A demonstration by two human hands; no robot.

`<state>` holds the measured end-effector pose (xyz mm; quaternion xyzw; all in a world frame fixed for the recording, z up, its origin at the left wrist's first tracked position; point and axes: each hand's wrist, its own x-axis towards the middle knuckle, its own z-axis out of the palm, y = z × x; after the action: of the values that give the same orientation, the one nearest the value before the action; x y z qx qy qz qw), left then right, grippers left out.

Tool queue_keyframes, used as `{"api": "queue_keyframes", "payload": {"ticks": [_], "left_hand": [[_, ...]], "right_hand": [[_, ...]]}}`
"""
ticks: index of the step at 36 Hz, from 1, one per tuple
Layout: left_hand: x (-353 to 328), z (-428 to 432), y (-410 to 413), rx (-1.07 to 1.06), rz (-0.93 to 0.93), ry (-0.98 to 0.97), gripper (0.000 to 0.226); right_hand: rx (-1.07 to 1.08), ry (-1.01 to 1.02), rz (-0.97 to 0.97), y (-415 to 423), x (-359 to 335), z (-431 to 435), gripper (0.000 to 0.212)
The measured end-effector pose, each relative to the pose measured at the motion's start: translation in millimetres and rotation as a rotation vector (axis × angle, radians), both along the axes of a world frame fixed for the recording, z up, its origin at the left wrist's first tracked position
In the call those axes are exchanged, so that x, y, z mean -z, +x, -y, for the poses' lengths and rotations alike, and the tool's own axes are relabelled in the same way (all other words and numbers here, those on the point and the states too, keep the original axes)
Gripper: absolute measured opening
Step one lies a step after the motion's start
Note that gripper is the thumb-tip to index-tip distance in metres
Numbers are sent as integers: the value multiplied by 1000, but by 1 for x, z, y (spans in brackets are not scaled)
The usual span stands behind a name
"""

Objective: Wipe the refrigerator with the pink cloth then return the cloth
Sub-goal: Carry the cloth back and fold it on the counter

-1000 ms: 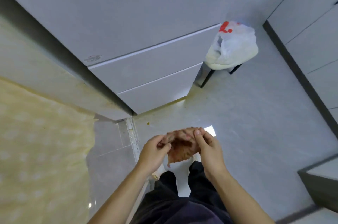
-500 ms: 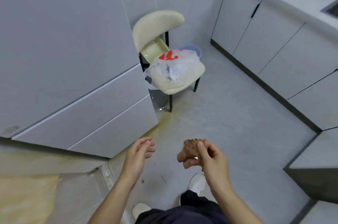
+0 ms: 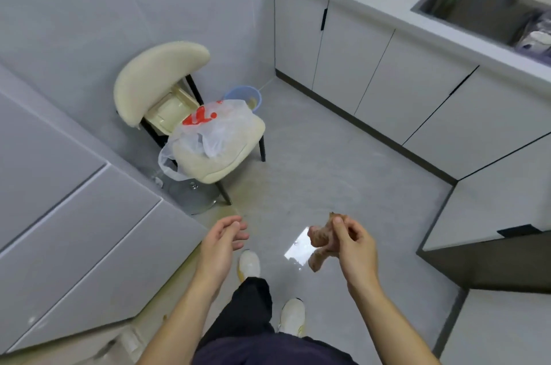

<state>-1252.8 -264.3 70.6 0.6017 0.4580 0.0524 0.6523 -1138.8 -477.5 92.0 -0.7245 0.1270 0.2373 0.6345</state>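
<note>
Kitchen floor [image 3: 343,174] | right hand [image 3: 356,248] grips cloth [image 3: 323,241] | left hand [image 3: 222,241] relaxed

A clear plastic bag with red print [image 3: 213,126] sits on a cream cushioned chair [image 3: 167,90]. A pale blue plastic basin [image 3: 243,95] stands behind it.

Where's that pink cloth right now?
In the head view, the pink cloth is bunched in the right hand, low and right of centre above the floor; the empty left hand hangs beside it, the refrigerator further left.
</note>
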Motion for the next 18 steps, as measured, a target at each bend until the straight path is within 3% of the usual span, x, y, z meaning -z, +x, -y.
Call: {"api": "queue_keyframes", "payload": {"ticks": [18], "left_hand": [[11, -101, 214, 218, -2, 6, 24]], "right_hand": [[317, -219, 47, 165, 6, -42, 20]]}}
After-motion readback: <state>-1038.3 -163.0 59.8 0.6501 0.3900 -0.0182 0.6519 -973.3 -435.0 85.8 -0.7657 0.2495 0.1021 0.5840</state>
